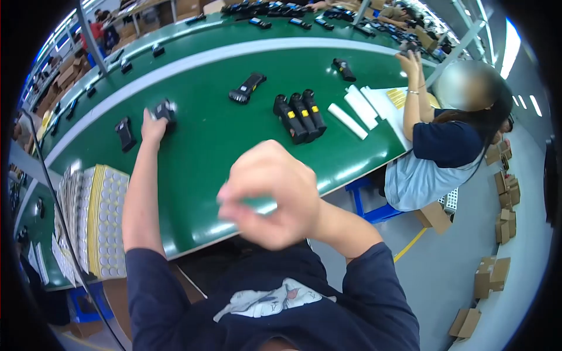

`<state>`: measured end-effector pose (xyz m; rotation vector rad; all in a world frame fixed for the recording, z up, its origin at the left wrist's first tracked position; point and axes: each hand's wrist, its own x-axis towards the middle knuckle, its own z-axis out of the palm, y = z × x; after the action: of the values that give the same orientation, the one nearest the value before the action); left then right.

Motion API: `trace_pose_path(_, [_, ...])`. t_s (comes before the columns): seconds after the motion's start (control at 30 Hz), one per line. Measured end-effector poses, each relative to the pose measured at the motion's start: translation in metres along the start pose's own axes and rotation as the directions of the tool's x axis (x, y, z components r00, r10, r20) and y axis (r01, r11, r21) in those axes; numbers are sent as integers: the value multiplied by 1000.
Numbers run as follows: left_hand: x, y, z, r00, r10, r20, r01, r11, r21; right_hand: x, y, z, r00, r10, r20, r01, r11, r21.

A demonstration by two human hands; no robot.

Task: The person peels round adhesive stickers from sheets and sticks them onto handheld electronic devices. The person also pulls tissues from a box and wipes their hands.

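Observation:
My left hand point(153, 126) is closed on a black device point(164, 110) at the left of the green table point(199, 117). Another black device point(124, 134) lies just left of it. My right hand point(272, 193) is raised near the camera above the table's front edge, its fingers curled with thumb and fingertips close together; it is blurred, and anything between the fingertips is too small to make out. Beyond it, three black devices with yellow marks point(300, 114) lie side by side. One more black device point(247, 88) lies further back, and another point(344, 69) to its right.
White strips point(358, 109) lie right of the three devices. A co-worker point(451, 134) sits at the right with raised hands. Sheets of round stickers point(108, 222) are stacked at the left. A pale curved rail point(205, 54) crosses behind, with more devices beyond. Cardboard boxes point(490, 276) stand along the right wall.

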<state>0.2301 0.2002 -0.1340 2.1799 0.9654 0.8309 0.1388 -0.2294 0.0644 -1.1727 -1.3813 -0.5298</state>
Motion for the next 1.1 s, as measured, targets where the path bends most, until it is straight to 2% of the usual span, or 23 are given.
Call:
trace_pose_path(0.03, [16, 53, -5, 988, 154, 11, -155, 984, 94, 9, -8, 2, 994, -106, -8, 106, 993, -52])
trace_pose_path(0.07, [-25, 23, -38, 993, 86, 76, -90, 995, 51, 6, -11, 9, 993, -113, 29, 114, 993, -38])
trace_pose_path(0.1, [-39, 59, -35, 986, 160, 54, -161, 987, 11, 1, -13, 8, 989, -132, 68, 134, 990, -36])
trace_pose_path(0.13, [-31, 87, 8, 840, 542, -16, -541, 840, 38, -1, -13, 9, 983, -152, 105, 155, 988, -21])
trace_pose_path(0.17, [-71, 10, -52, 930, 359, 81, -366, 926, 95, -13, -20, 23, 982, -131, 133, 121, 990, 77])
trace_pose_path(0.2, [-95, 17, -43, 940, 331, 86, -341, 926, 163, -16, -21, 23, 977, -142, 157, 130, 988, 86])
trace_pose_path(0.23, [-126, 44, -49, 903, 389, 184, -409, 909, 80, -18, -20, 23, 973, -150, 177, 133, 986, 104])
trace_pose_path(0.3, [-135, 20, -121, 911, 388, 137, -412, 852, 322, -21, -21, 35, 967, -166, 196, 134, 977, 163])
trace_pose_path(0.37, [-164, 8, -137, 899, 418, 133, -422, 742, 520, -38, -11, 32, 965, -160, 205, 113, 968, 224])
trace_pose_path(0.4, [-176, 7, -155, 921, 371, 116, -350, 660, 665, -43, -6, 26, 964, -162, 213, 111, 965, 236])
trace_pose_path(0.43, [-194, -15, -202, 941, 337, -45, -158, 553, 818, -46, -3, 23, 964, -160, 211, 107, 965, 241])
trace_pose_path(0.47, [-191, -19, -206, 921, 387, -48, -177, 525, 833, -48, 0, 24, 964, -153, 219, 99, 966, 239])
trace_pose_path(0.5, [-200, -36, -224, 949, 299, -100, -53, 463, 885, -52, 5, 22, 967, -128, 220, 74, 968, 239])
trace_pose_path(0.53, [-229, -33, -254, 985, 84, -153, 105, 415, 904, -54, 9, 21, 973, -93, 213, 39, 970, 241])
trace_pose_path(0.57, [-216, -50, -248, 957, 232, -172, 55, 439, 897, -58, 17, 27, 976, -43, 212, -5, 976, 218])
trace_pose_path(0.67, [-222, -56, -244, 911, 392, -127, -56, 423, 904, -103, 47, 43, 928, 265, 261, -305, 944, 126])
trace_pose_path(0.7, [-237, -58, -255, 911, 393, -124, -58, 420, 906, -100, 41, 40, 925, 267, 271, -306, 945, 116])
trace_pose_path(0.8, [-222, -62, -245, 899, 414, -139, -108, 521, 847, -127, 74, 40, 896, 265, 356, -255, 964, -75])
trace_pose_path(0.87, [-227, -40, -229, 905, 384, -183, -81, 577, 813, -149, 68, 26, 827, 386, 408, -365, 922, -132])
trace_pose_path(0.93, [-222, -8, -201, 877, 431, -213, -106, 606, 789, -169, 63, 13, 828, 476, 297, -436, 879, -193])
trace_pose_path(1.0, [-231, 11, -189, 973, 202, 111, -225, 727, 649, -180, 88, 7, 802, 498, 330, -431, 865, -257])
trace_pose_path(1.07, [-236, 76, -184, 845, 356, 398, -419, 905, 81, -176, 91, 16, 818, 563, 121, -530, 818, -223])
trace_pose_path(1.1, [-219, 79, -176, 741, 406, 535, -435, 897, -78, -178, 94, 18, 788, 582, 200, -529, 806, -265])
